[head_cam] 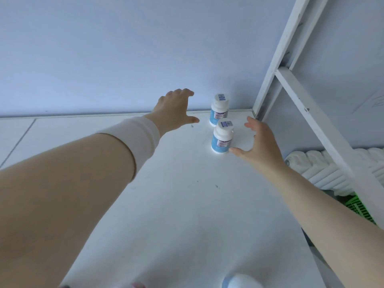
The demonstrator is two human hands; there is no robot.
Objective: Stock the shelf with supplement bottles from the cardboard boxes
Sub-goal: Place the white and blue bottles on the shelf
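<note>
Cut off at the near edge, a blurred white-and-blue shape (239,280), too smeared to name. Beyond it, bare white shelf (187,204) with a few dark specks.

Farther in, at right: right hand (257,142) spread wide, fingers straight, gripping nothing, thumb tip at or just beside the base of the near bottle (222,136); whether touching, cannot tell. Stands upright, long axis vertical, white cap up, blue label turned toward the near side, print unreadable.

Just behind it, the far bottle (219,110), upright the same way, lower part hidden by the near one, close to the back wall (124,48).

Left of that, left hand (176,109) open, fingers loosely spread above the shelf, holding nothing, white sleeve (135,138) on the forearm.

At far right, white shelf frame (276,59); past it, partly hidden, something white and ribbed (324,169) and a green basket (361,206).
</note>
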